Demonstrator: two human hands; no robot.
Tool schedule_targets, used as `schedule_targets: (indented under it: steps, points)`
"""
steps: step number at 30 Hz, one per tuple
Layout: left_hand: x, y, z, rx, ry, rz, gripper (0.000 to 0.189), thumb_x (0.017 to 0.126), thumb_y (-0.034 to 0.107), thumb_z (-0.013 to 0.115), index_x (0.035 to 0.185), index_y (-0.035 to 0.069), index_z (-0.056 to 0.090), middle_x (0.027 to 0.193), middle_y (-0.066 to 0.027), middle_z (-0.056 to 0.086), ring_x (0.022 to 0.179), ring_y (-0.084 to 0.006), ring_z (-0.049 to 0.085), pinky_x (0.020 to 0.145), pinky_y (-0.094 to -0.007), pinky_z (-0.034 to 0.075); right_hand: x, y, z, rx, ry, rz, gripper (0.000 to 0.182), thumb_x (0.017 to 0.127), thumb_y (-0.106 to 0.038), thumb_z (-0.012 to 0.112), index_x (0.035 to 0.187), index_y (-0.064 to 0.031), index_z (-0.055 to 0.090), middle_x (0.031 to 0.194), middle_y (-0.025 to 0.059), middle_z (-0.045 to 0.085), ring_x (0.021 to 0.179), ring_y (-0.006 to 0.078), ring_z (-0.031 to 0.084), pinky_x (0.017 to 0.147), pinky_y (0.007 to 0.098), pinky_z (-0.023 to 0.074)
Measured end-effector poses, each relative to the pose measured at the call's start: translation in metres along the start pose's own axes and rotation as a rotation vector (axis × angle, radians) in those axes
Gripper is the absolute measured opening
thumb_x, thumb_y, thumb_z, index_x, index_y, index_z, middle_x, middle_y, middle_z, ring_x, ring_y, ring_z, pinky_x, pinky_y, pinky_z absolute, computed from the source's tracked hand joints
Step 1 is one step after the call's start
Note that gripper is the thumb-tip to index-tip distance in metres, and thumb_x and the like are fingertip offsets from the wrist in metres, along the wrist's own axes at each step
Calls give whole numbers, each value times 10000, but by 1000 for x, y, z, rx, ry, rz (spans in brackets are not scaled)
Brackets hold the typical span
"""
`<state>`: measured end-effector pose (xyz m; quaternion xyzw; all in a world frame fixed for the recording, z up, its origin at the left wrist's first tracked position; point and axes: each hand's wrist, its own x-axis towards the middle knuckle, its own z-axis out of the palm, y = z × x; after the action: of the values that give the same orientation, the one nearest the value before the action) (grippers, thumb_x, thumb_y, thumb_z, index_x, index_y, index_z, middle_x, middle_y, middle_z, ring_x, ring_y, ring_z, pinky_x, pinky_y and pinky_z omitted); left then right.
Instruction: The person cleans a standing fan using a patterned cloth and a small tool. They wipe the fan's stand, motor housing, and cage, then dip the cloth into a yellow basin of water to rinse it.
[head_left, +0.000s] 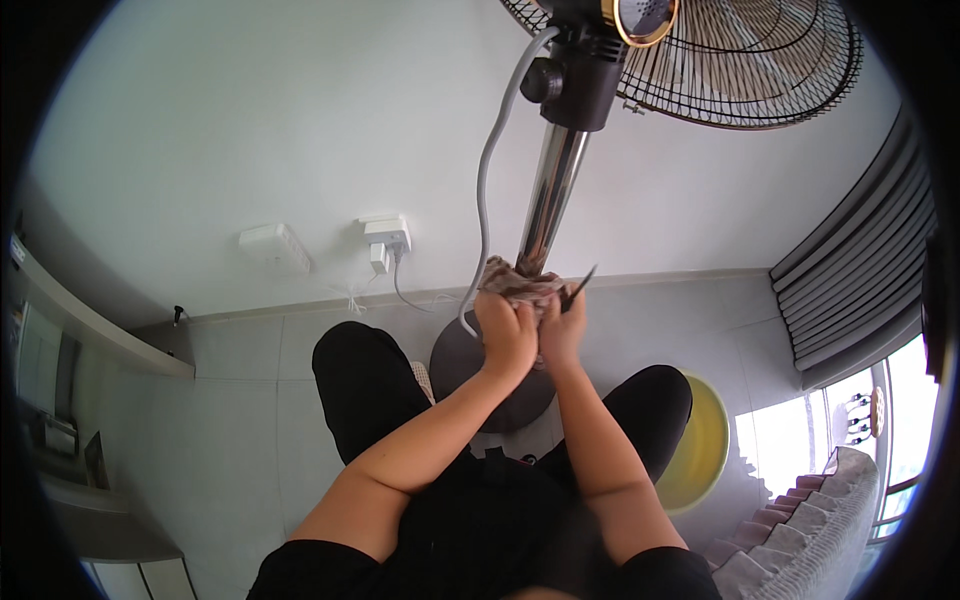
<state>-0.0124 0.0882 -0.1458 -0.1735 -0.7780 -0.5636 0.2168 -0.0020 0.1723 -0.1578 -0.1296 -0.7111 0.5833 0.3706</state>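
Note:
A standing fan with a round wire guard rises in front of me on a chrome pole, with a dark round base on the floor. Both my hands are at the lower part of the pole. My left hand grips a crumpled, patterned cloth wrapped around the pole. My right hand presses against the cloth's right side and also holds a thin dark object, whose kind I cannot tell. The fan's grey cord hangs just left of the pole.
A yellow-green basin stands on the tiled floor beyond my right knee. On the wall are a plugged-in white adapter and a white box. A grey curtain hangs at the right, above a fabric-covered piece of furniture. Shelving curves along the left.

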Motion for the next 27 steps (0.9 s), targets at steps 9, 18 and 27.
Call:
schedule_targets:
  steps: [9,18,27]
  points:
    - [-73,36,-12,-131,-554,292,337,754,70,567,1071,-23,503,1059,-189,496,991,-387,450,882,-434,342,2,4,-47,1258,-145,716,297,914,-295,408,1007,-33,514,958,87,562,856,198,534,765,325,451]
    - [-91,-26,-40,-181,-344,137,363,703,30,578,1057,3,501,1111,-162,505,1032,-322,489,854,-371,418,51,-36,-28,1252,-213,575,235,872,-253,439,959,-51,523,941,77,553,856,217,534,738,336,443]
    - [-36,-62,-36,-247,-211,-260,544,782,43,543,1293,34,356,1231,-133,435,1055,-235,489,801,-316,455,-2,80,9,739,-203,848,234,898,-179,418,1046,-27,517,942,82,588,816,184,583,720,314,489]
